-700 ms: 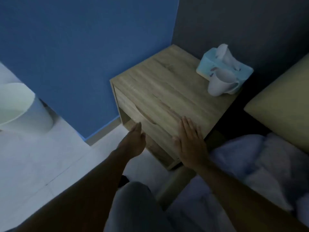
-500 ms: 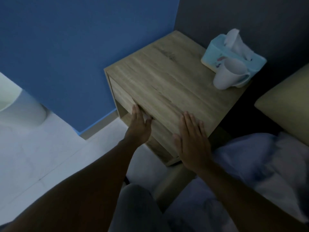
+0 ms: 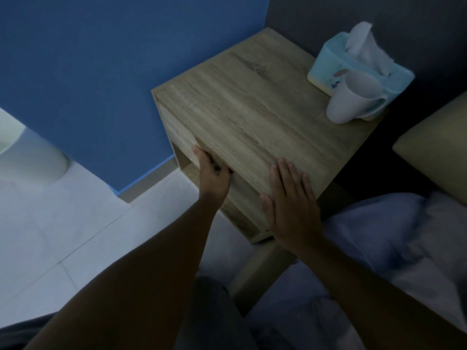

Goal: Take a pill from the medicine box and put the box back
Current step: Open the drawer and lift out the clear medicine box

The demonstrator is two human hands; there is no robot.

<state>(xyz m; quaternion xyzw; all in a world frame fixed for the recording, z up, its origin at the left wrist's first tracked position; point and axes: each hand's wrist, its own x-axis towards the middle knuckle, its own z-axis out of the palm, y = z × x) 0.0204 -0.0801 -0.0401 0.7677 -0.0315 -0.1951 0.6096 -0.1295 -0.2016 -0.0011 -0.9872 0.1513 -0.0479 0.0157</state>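
A wooden nightstand (image 3: 252,102) stands in the corner, with a drawer (image 3: 182,137) in its front face. My left hand (image 3: 212,178) is at the drawer front, its fingers curled under the top lip of the drawer. My right hand (image 3: 290,205) lies flat and open on the near right corner of the nightstand top. No medicine box is in view. The room is dim.
A light blue tissue box (image 3: 353,69) and a white mug (image 3: 351,99) tipped against it stand at the back right of the top. A bed with a pale blanket (image 3: 391,236) and a pillow (image 3: 437,147) lies to the right. A white bin (image 3: 30,157) stands on the tiled floor at left.
My left hand has moved from in front of the nightstand up to the drawer front and hooked its fingers into it. My right hand stays flat on the top.
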